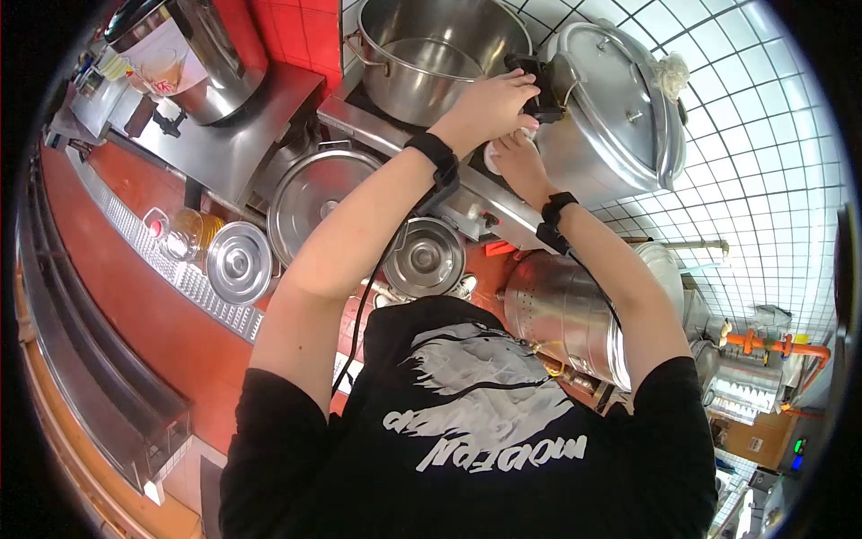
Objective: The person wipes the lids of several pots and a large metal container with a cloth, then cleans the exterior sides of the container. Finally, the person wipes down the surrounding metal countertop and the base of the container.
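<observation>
At upper centre, the right hand (521,165) hides most of a white item (489,160), so I cannot name it; the top edge cuts the open pot (391,93).

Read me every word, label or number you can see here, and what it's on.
"MODERN", upside down in view: on the black shirt.
Smaller lettering beside it, on the same shirt: too distorted to read.
Red marking on the tall steel container: too blurred to read.
White label on the brown box: too small to read.
</observation>
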Tool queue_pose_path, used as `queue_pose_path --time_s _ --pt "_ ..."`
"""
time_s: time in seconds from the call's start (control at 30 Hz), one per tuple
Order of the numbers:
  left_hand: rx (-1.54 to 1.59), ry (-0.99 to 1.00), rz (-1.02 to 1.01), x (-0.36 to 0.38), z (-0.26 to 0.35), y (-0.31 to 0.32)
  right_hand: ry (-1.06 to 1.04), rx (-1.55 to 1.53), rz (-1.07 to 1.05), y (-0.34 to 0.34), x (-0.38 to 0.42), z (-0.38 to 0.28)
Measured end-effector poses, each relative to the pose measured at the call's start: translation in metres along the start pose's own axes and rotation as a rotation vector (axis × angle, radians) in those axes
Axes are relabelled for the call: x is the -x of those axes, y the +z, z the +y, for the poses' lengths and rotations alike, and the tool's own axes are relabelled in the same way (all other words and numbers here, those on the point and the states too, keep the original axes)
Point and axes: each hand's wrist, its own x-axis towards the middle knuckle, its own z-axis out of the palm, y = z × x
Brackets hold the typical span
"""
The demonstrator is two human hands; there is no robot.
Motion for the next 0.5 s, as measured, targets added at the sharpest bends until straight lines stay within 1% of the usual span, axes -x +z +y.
queue_pose_path --time_s 0.03,0.07,0.17,0.23,0.3,0.33,0.37,0.43,0.47,0.5 --pt "-0.007 -0.01 0.003 0.001 0.0 0.0 -0.022 0.049 -0.107 0.003 0.002 -0.004" --pt "-0.003 -0.011 0.01 0.001 0.0 0.001 0.005 0.031 -0.055 0.005 0.007 -0.009" --pt "0.038 -0.016 0.017 0.001 -0.003 0.005 0.007 -0.049 -0.082 0.004 0.037 -0.019" --pt "0.034 -0.004 0.018 0.001 -0.003 0.008 -0.005 -0.058 -0.134 -0.001 0.071 -0.026" --pt "-0.004 0.015 0.078 0.001 -0.003 0.008 0.121 -0.191 -0.452 -0.01 0.107 -0.039" --pt "-0.033 -0.004 0.014 0.002 -0.002 0.006 0.192 -0.209 -0.586 -0.013 0.13 -0.047" --pt "-0.021 0.008 0.006 0.002 -0.002 0.003 0.265 -0.222 -0.715 -0.013 0.148 -0.048" --pt "-0.051 0.028 0.084 0.004 -0.004 0.009 0.619 -0.561 -0.913 0.002 0.193 -0.049" --pt "-0.056 0.044 0.107 0.005 -0.006 0.011 0.633 -0.57 -0.931 0.005 0.217 -0.05" --pt "-0.04 0.052 0.091 0.006 -0.005 0.013 0.882 -0.684 -0.844 0.007 0.241 -0.051"
